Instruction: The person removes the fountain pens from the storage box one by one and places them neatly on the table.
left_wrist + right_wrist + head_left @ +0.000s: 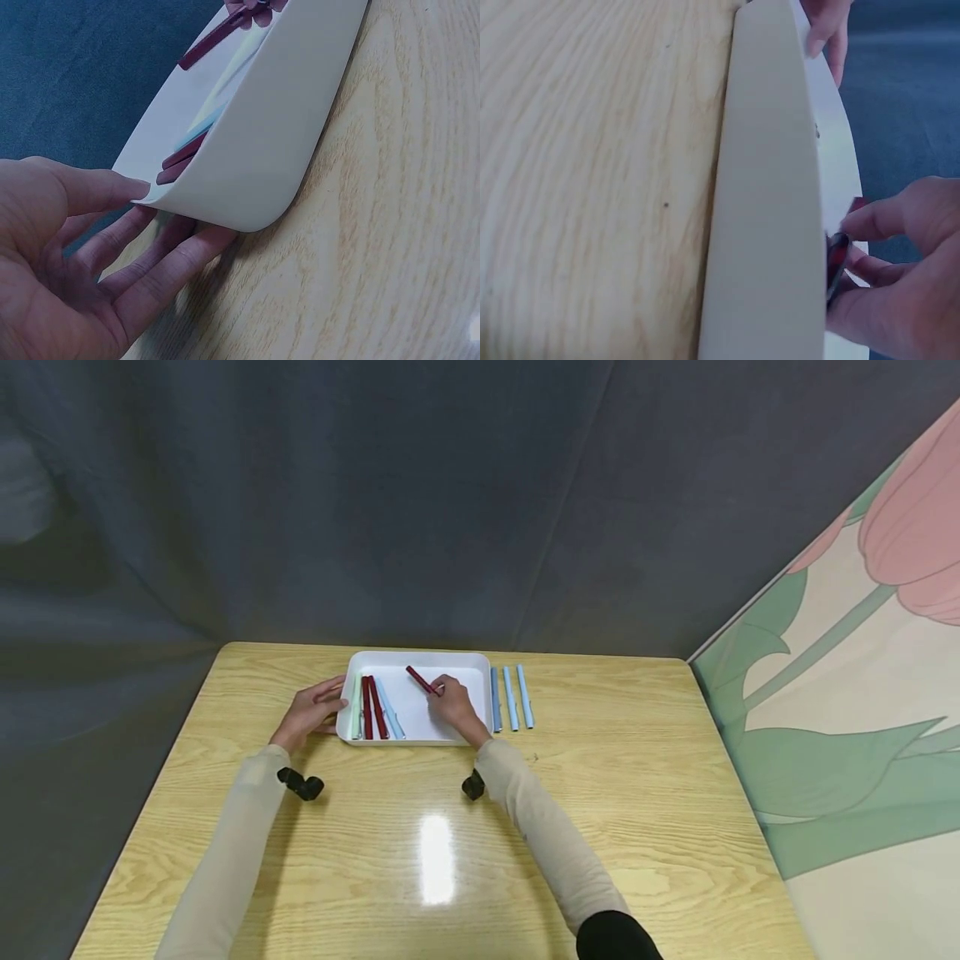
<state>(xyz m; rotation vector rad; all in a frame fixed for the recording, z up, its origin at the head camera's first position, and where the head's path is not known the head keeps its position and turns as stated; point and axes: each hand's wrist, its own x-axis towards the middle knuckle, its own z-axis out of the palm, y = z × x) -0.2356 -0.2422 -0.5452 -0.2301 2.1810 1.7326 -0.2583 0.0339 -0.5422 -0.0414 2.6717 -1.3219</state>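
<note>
My right hand (452, 700) pinches a dark red pen (420, 679) over the white tray (412, 742), the pen tilted toward the back left. At the tray's left end, my left hand (309, 714) grips the rim, its thumb (124, 189) on top and its fingers against the outer wall. Inside the tray's left part lie a pale green pen (356, 708), two dark red pens (367, 708) and a light blue pen (390, 708), roughly side by side. In the right wrist view, the held pen (837, 262) shows between thumb and fingers, partly hidden by the tray wall.
Just right of the tray, three blue pens lie in a row on the wooden table (615, 760): a darker one (496, 702) nearest it, then two lighter ones (511, 697). A dark curtain (375, 510) hangs behind the table, and a flower-patterned cloth (825, 735) stands at the right.
</note>
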